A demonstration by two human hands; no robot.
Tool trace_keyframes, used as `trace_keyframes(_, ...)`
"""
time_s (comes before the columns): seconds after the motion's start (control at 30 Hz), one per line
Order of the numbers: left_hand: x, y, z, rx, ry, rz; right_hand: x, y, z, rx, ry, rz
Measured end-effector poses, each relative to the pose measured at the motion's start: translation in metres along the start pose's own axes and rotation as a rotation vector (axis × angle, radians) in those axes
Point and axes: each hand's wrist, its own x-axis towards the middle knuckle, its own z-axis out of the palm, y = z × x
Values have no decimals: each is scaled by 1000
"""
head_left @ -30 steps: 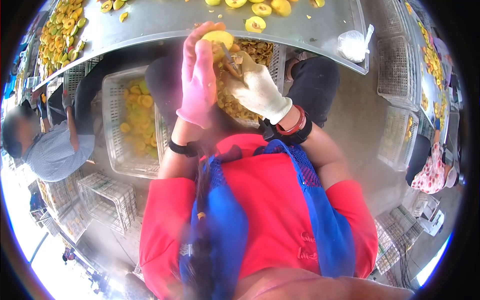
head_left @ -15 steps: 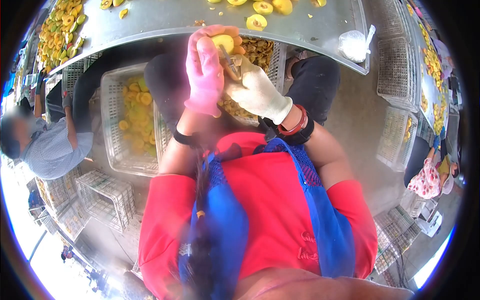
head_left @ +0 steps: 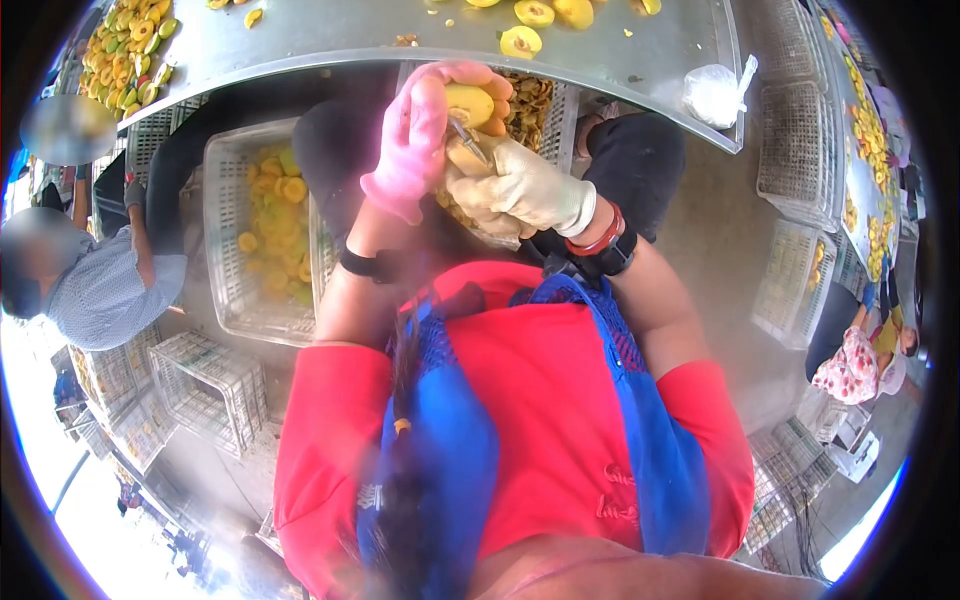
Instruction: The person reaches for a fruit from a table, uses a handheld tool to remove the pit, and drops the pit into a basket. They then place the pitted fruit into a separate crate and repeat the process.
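Note:
My left hand, in a pink glove, is wrapped round a yellow fruit half just below the metal table's edge. Closed on a small metal tool, my right hand wears a whitish glove. The tool's tip is at the underside of the fruit. Beneath both hands, a crate of brownish fruit pieces is partly hidden.
Fruit halves and a knotted plastic bag lie on the metal table. A crate of yellow fruit stands left of my legs. Co-workers sit at both sides. Stacked crates stand right.
My right hand has tilted and moved slightly down with the tool. The fruit half shows more of its rounded side in my left hand, which has shifted slightly right.

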Motion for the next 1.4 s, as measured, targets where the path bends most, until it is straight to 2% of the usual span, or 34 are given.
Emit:
trace_keyframes(0.1,-5,2,0,-20,53,-89,0,3,-9,-17,-101,2)
trace_keyframes(0.23,-12,6,6,-83,190,-121,3,9,-2,-137,-1,-42)
trace_keyframes(0.3,-12,4,-6,-359,253,-123,9,16,-8,-277,-6,-48)
trace_keyframes(0.33,-12,5,-14,-490,293,-113,11,20,-4,-220,39,-82)
trace_keyframes(0.37,-16,9,-23,-417,440,-100,11,26,5,-163,73,-111)
trace_keyframes(0.4,-22,15,-33,-417,481,-35,11,33,3,-188,94,-132)
trace_keyframes(0.47,-45,27,-61,-68,599,85,16,49,-14,-525,149,-316)
trace_keyframes(0.5,-61,36,-77,110,729,74,18,59,-23,-641,199,-390)
trace_keyframes(0.53,-80,38,-97,238,780,119,18,71,-33,-798,290,-571)
trace_keyframes(0.57,-110,37,-128,651,909,45,13,70,-38,-806,353,-441)
trace_keyframes(0.63,-160,43,-172,1086,1036,-388,11,72,-49,-1074,423,-368)
trace_keyframes(0.7,-188,47,-192,1426,951,-831,10,84,-61,-1211,485,-255)
trace_keyframes(0.8,-168,51,-178,1542,1014,-602,12,93,-62,-1184,632,-441)
trace_keyframes(0.83,-146,47,-170,1469,919,-464,12,92,-63,-1186,644,-450)
trace_keyframes(0.9,-97,46,-147,1314,763,-200,7,87,-68,-1198,649,-293)
trace_keyframes(0.93,-61,48,-114,1141,658,-154,7,88,-73,-1188,658,-255)
trace_keyframes(0.97,-26,53,-71,810,677,-321,6,86,-73,-1171,687,-302)
trace_keyframes(1.0,0,34,-68,872,517,-278,4,85,-73,-1152,713,-346)
trace_keyframes(1.03,26,15,-57,891,425,-355,1,84,-74,-1132,741,-388)
trace_keyframes(1.07,51,0,-44,1156,235,-320,-3,82,-73,-1117,760,-397)
trace_keyframes(1.1,73,-22,-36,1408,125,-174,-7,78,-71,-1105,780,-406)
trace_keyframes(1.17,116,-60,-19,1568,-11,-237,-12,75,-72,-1075,808,-422)
trace_keyframes(1.27,157,-84,-1,1445,-220,-498,-22,76,-74,-1018,838,-432)
trace_keyframes(1.37,166,-101,-4,1231,-251,-647,-29,71,-68,-952,863,-449)
trace_keyframes(1.4,162,-109,-10,1199,-173,-514,-31,69,-66,-926,869,-456)
